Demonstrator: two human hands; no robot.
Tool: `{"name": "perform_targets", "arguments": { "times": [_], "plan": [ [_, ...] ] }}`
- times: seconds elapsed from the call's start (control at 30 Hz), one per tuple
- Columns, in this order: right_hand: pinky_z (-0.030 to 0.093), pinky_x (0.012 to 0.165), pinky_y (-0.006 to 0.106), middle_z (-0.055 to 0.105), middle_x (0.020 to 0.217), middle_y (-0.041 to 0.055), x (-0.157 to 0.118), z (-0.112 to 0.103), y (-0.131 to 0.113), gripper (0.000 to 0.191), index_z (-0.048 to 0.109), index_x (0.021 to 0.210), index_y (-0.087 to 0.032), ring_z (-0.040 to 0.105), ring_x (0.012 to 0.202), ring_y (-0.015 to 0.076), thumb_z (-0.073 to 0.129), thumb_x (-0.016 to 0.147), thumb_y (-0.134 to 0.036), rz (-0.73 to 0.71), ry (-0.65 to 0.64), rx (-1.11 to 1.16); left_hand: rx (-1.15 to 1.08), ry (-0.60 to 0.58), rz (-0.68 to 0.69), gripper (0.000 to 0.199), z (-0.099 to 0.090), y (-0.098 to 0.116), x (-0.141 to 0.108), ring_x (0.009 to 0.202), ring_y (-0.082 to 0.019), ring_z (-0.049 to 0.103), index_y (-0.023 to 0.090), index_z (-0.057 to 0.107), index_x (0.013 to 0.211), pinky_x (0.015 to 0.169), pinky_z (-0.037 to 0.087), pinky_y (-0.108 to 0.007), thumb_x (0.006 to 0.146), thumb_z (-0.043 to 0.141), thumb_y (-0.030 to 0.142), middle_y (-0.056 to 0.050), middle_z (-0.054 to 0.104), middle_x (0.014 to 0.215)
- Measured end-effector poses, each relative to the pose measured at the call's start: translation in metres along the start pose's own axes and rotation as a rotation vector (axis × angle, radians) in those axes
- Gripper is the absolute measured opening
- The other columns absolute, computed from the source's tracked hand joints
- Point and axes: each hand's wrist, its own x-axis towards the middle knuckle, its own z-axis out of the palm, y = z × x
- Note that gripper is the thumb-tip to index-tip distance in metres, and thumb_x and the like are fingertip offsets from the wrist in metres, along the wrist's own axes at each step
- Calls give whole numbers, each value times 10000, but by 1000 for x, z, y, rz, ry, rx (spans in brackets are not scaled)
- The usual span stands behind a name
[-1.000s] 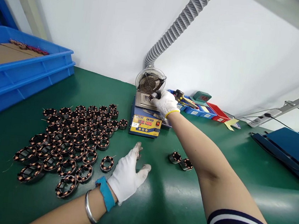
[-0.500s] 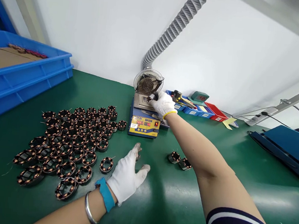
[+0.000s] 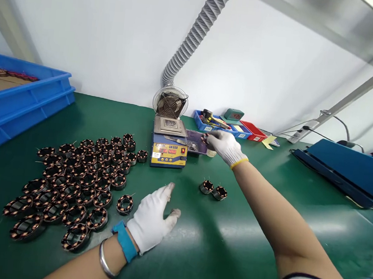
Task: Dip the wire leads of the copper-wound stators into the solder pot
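My right hand [image 3: 224,144], in a white glove with a yellow cuff, is closed around a motor stator [image 3: 204,137]; only its dark, copper-dotted edge shows past the fingers. It hovers beside a purple tray [image 3: 199,142] and a small white cup [image 3: 211,152]. My left hand [image 3: 153,218], gloved too, has thumb and fingers apart and holds nothing. Left of it lies a single stator [image 3: 124,204], near a large group of copper-wound stators [image 3: 78,186]. Two stators [image 3: 207,186] stand together below my right hand. A solder pot [image 3: 168,151] with lit red digits stands between the hands.
Behind the pot are a round fan [image 3: 170,106] and a grey duct [image 3: 194,29]. A blue crate [image 3: 27,96] stands at left. Blue bins [image 3: 201,122] and a red bin [image 3: 253,132] line the wall. A blue machine [image 3: 346,169] sits at right on the green table [image 3: 211,248].
My right hand has moved right with the stator, from over the solder pot to beside the purple tray. My left hand stays open over the table. The view has shifted to the right.
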Motion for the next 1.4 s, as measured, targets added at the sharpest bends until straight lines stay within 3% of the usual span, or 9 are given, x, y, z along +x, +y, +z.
{"name": "perform_targets", "arguments": {
  "times": [0.2,0.33,0.4,0.57,0.73,0.9,1.03,1.2,1.4],
  "plan": [
    [485,641,318,661,652,42,-66,-16,104,243,698,752,-256,632,654,213,484,766,-370,247,-210,-10,469,-61,-10,372,-26,24,-5,936,-329,587,117,644,1097,753,479,-467,791,576,318,-195,603,1198],
    [482,665,341,687,713,50,-92,-16,130,225,674,700,-253,636,678,226,466,763,-310,221,-427,-74,734,-145,-233,326,-65,26,-2,924,-348,556,106,707,868,761,433,-482,800,573,396,-215,619,1072],
    [479,738,370,706,867,69,-99,-16,125,258,696,833,-230,654,810,255,453,778,-295,204,-406,-190,775,-222,-339,354,-81,22,1,977,-357,542,106,719,878,799,418,-480,776,599,422,-207,612,1081],
    [476,826,395,618,1153,126,-123,-4,71,402,625,1135,-181,621,970,272,407,852,-367,-31,107,-218,778,-423,-372,272,-83,17,0,957,-313,576,96,684,1009,806,430,-434,820,500,163,-190,616,1077],
    [494,806,316,626,1145,64,-160,64,5,401,581,1197,-225,626,921,208,547,814,-338,-504,-203,88,607,-322,-245,247,-53,12,-5,990,-272,593,157,634,1001,862,445,-400,824,466,124,-138,617,1117],
    [484,853,383,620,1171,75,-160,117,-15,532,553,1243,-214,605,1003,270,664,750,-377,-484,-339,181,290,-246,-388,542,-43,-5,-3,1045,-237,628,162,441,1308,897,474,-333,774,526,132,-119,623,1199],
    [490,868,376,627,1173,61,-155,118,-6,600,530,1279,-240,615,1020,250,703,716,-352,-343,-359,315,228,-324,-309,796,-46,-13,0,1159,-251,581,176,226,1470,965,456,-341,746,557,165,-126,524,1364],
    [502,858,323,651,1132,24,-157,110,-5,652,551,1266,-278,633,1002,212,758,654,-361,-287,-364,444,382,-368,-326,677,-44,-8,8,1071,-310,623,216,414,1397,858,507,-410,735,553,260,-117,571,1299],
    [500,769,353,669,1025,22,-158,108,-9,587,659,1092,-298,640,907,262,806,562,-501,-278,-369,182,304,-417,-296,421,-49,-8,10,1013,-266,647,265,632,1143,838,494,-343,732,558,318,-58,687,1104]
  ]
}}
